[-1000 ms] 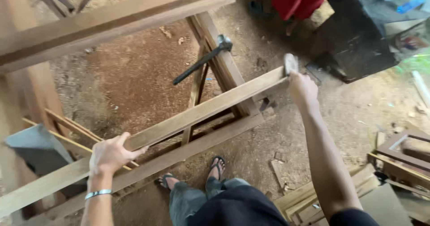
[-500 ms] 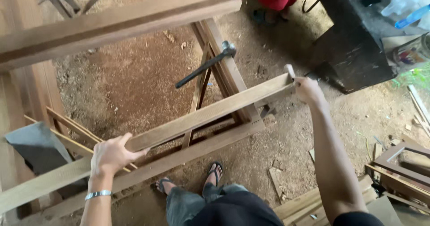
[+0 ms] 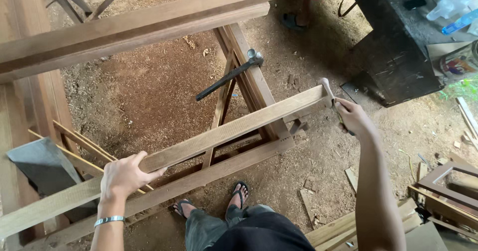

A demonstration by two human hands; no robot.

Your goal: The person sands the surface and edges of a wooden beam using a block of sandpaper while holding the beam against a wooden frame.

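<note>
**Plank steadied, tool at its far end**

The left hand [image 3: 124, 174] grips the long plank [image 3: 199, 144] at 8 o'clock. The right hand [image 3: 351, 117], closed on a small tool [image 3: 327, 89], has dropped slightly since a second ago and now meets the plank's end at 2 o'clock. A hammer [image 3: 231, 74] rests on the wooden frame [image 3: 251, 84] at 12.

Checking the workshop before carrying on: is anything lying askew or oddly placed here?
Yes. A hammer lies balanced across the narrow upright frame rail, handle overhanging the sawdust floor. It looks loosely perched and could slip off.
</note>
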